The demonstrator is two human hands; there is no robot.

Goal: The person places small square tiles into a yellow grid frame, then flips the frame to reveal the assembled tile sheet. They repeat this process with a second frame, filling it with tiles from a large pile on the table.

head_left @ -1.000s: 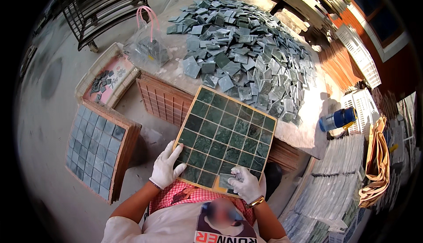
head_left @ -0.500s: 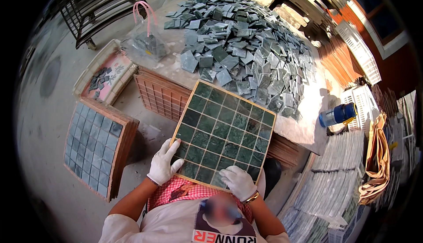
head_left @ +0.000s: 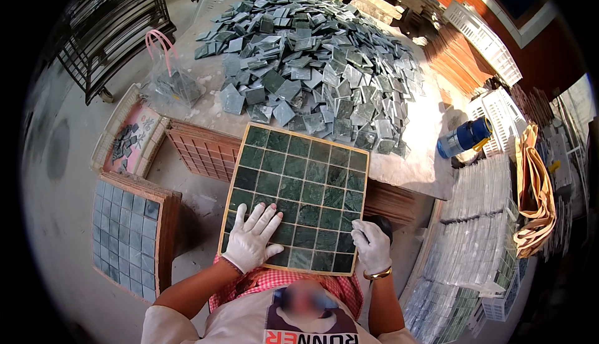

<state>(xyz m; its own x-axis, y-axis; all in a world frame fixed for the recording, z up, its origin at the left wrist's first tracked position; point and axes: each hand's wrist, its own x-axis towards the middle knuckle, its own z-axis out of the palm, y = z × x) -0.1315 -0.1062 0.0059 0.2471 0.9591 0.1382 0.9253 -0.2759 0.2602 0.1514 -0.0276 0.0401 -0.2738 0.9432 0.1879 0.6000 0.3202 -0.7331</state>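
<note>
A square board of dark green stone tiles (head_left: 284, 185) in a thin tan frame rests on my lap, its far edge reaching toward the worktable. My left hand (head_left: 249, 241), in a white glove with fingertips showing, lies flat on the tiles at the lower left, fingers spread. At the board's right edge is my right hand (head_left: 373, 247), also gloved, with its fingers curled and drawn together. Whatever may be between those fingers is hidden. Beyond the board, loose green-grey stone tiles (head_left: 312, 63) lie heaped on the pale worktable (head_left: 415, 172).
On the left stands a stack of tiled boards (head_left: 128, 235). Behind it sits a shallow crate (head_left: 115, 129) holding tile chips, beside a clear bag (head_left: 178, 85). Brown gridded trays (head_left: 203, 150) lean at the table. Rightward are a blue bottle (head_left: 465, 138) and wrapped stacks (head_left: 471, 225).
My left hand has gone from the board's left edge onto its tiles. My right hand has shifted from the lower edge to the right edge. The board now sits straighter, and my view has turned.
</note>
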